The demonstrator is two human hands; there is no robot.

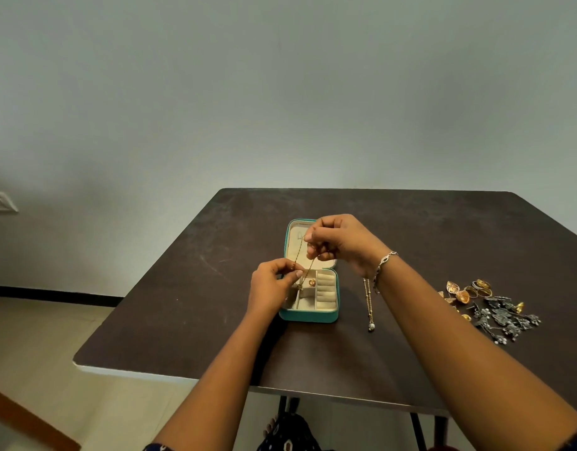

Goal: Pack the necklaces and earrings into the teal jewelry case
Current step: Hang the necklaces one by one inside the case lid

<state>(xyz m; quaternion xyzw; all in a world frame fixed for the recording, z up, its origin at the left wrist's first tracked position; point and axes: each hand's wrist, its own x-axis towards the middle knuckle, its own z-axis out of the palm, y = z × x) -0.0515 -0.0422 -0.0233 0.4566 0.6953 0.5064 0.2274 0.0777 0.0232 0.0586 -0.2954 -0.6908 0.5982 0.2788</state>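
Gold necklace (308, 268): chain pinched by left hand (274, 284) low and right hand (342, 242) higher, fingers of each closed on it. Stretched between them, probably to keep it untangled for lowering.
Teal jewelry case (309, 315): open, directly under both hands.
Second necklace (368, 304): flat, beneath the right wrist.
Earrings (495, 307): heaped well right of the right forearm.
Dark scuffed tabletop (410, 229); plain grey wall; socket (0, 201) far left of the left hand.

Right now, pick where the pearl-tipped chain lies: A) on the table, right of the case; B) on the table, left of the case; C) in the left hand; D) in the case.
A: the chain lies on the table, right of the case and apart from it.
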